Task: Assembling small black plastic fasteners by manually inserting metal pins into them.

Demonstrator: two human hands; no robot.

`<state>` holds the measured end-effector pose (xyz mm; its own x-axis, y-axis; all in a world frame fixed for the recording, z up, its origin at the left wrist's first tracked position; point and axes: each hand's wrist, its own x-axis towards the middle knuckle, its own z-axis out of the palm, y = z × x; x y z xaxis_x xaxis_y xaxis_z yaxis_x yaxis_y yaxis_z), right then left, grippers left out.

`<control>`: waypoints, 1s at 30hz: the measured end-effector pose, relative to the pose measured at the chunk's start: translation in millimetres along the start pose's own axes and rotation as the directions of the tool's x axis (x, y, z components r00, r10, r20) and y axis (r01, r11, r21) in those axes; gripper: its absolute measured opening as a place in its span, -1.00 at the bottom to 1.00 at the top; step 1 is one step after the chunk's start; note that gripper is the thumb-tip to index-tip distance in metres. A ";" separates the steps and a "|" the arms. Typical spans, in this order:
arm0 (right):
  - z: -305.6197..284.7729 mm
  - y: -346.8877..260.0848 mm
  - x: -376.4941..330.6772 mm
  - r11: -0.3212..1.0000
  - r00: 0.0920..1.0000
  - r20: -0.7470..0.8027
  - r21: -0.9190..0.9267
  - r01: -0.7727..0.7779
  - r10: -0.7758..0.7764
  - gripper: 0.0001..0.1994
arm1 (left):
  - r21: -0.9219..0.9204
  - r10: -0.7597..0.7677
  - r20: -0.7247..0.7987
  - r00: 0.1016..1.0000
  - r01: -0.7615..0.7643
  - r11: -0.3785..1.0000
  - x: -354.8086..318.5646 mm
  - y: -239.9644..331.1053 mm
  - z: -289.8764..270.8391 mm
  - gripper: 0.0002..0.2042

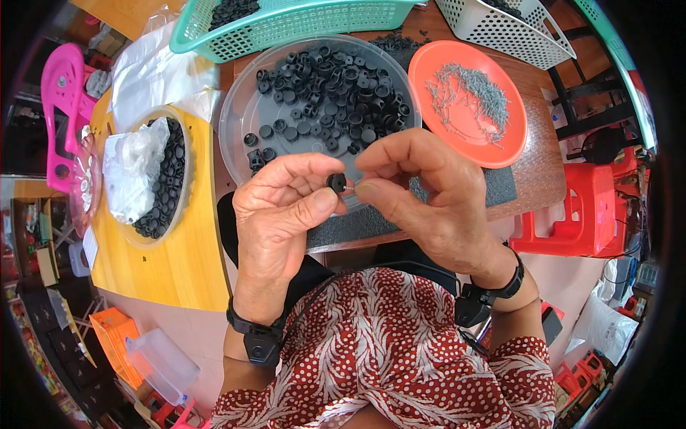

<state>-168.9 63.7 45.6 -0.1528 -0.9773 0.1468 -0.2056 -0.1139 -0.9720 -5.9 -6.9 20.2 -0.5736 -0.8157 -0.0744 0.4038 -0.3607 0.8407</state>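
Observation:
My left hand pinches a small round black plastic part between thumb and fingertips. From the part's right side sticks a thin metal pin. Thumb and forefinger of my right hand close on the outer end of that pin. Both hands are held up before the near rim of a large clear round tub, which has many similar black parts scattered in it. To the right of the tub, an orange-red plate carries a heap of thin metal pins.
A green basket and a white basket stand at the back. On the yellow table at left, a round container holds black parts and a plastic bag. Red stools stand at right; a dark mat lies beneath the tub.

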 end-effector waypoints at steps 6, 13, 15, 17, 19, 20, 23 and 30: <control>3.6 0.3 0.8 0.996 0.997 -0.018 0.064 -0.069 0.071 -0.81 | 0.128 0.081 -0.004 0.997 -0.080 0.989 -4.3 0.7 2.0 -0.75; 4.1 0.2 -1.7 0.997 0.997 -0.039 0.022 -0.071 0.072 -0.81 | 0.294 0.116 -0.027 0.993 -0.103 0.950 -8.1 0.5 5.2 -0.76; 6.0 0.2 -3.4 0.997 0.995 -0.071 0.022 -0.068 0.070 -0.80 | 0.299 0.093 -0.050 0.994 -0.074 0.951 -9.0 0.7 7.0 -0.76; 8.9 1.2 -4.6 0.998 0.995 -0.080 0.021 -0.059 0.060 -0.80 | 0.283 0.116 -0.068 0.991 -0.092 0.955 -9.6 -0.4 7.3 -0.78; 11.0 1.9 -5.7 0.999 0.995 -0.092 0.016 -0.049 0.050 -0.80 | 0.278 0.131 -0.086 0.988 -0.102 0.955 -10.4 -1.9 9.3 -0.79; 11.9 2.5 -6.3 1.000 0.994 -0.102 -0.016 -0.025 0.023 -0.80 | 0.273 0.147 -0.103 0.984 -0.114 0.955 -10.9 -2.3 9.8 -0.81; 13.7 4.3 -6.6 0.998 0.993 -0.120 -0.064 0.016 -0.024 -0.81 | 0.299 0.134 -0.088 0.987 -0.102 0.949 -12.4 -1.9 7.1 -0.81; 17.2 6.8 -8.6 0.986 0.989 -0.095 -0.134 0.099 -0.113 -0.84 | 0.420 0.195 -0.074 0.978 -0.146 0.896 -19.5 -6.5 9.1 -0.81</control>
<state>-152.3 68.3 34.6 -0.2201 -0.9367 0.2722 -0.3471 -0.1856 -0.9193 -3.9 15.5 21.0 -0.4297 -0.9015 0.0512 0.1465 -0.0137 0.9891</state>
